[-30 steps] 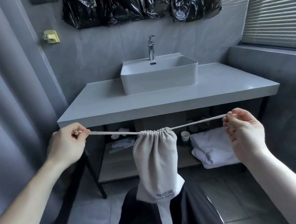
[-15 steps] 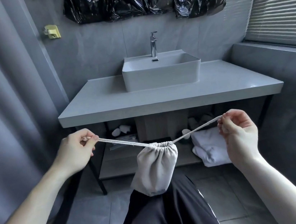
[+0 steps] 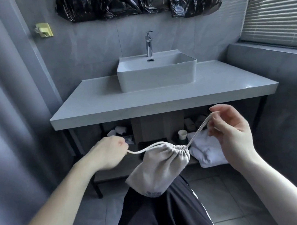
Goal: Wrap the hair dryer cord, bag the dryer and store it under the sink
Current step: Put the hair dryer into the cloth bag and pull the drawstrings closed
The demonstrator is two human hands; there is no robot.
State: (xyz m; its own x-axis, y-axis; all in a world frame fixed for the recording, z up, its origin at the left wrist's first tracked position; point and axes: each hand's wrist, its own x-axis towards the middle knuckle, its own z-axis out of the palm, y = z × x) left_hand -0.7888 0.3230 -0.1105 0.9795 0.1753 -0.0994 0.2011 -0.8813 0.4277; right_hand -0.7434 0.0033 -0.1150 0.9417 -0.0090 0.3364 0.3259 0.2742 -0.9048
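A beige drawstring bag (image 3: pixel 157 167) lies tilted on my lap, its gathered mouth pulled tight and pointing right. The hair dryer itself is hidden inside. My left hand (image 3: pixel 107 153) grips the left end of the drawstring (image 3: pixel 145 149), which sags in a slack loop. My right hand (image 3: pixel 231 131) pinches the right end of the string, holding it up above the bag's mouth. The white sink (image 3: pixel 157 71) sits on a grey counter (image 3: pixel 104 99), with an open shelf (image 3: pixel 117 165) beneath it.
The shelf under the counter holds a folded white towel (image 3: pixel 208 153), a small white cup (image 3: pixel 182 134) and several small items at the back. Black metal legs (image 3: pixel 97 187) frame the shelf. My dark trousers (image 3: pixel 157 215) fill the foreground. Window blinds (image 3: pixel 277 4) hang at right.
The bag has dropped from hanging taut between my hands to lying tilted on my lap. My left hand moved inward and the left string went slack.
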